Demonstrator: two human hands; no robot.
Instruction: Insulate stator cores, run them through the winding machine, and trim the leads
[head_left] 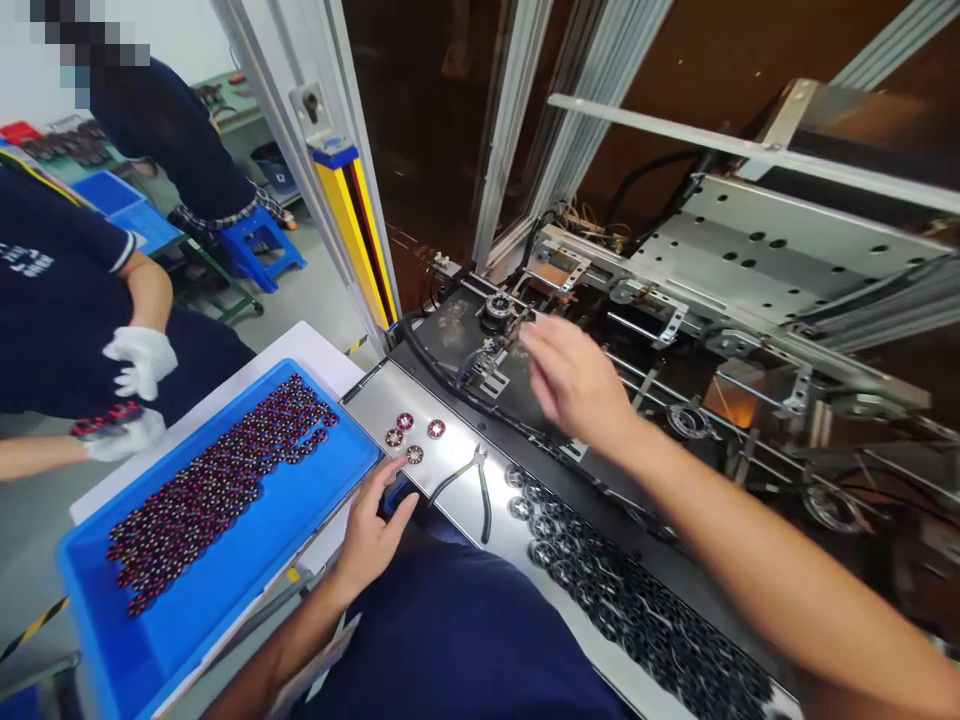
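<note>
My left hand (373, 527) rests at the near edge of a steel ledge (450, 470), its fingertips touching one of several small red round parts (415, 454) lying there. Nothing is gripped and the fingers are loosely apart. My right hand (574, 378) reaches forward over the machine bed, blurred by motion, near a round fixture (498, 308) with a part seated in it. I cannot make out whether that hand holds anything. Black-handled pliers (472, 483) lie on the ledge between my hands.
A blue tray (300, 520) filled with several red round parts sits at my left. Rows of black ring parts (637, 610) line the ledge to the right. A yellow safety light bar (356, 230) stands behind. A person in white gloves (142, 362) sits at far left.
</note>
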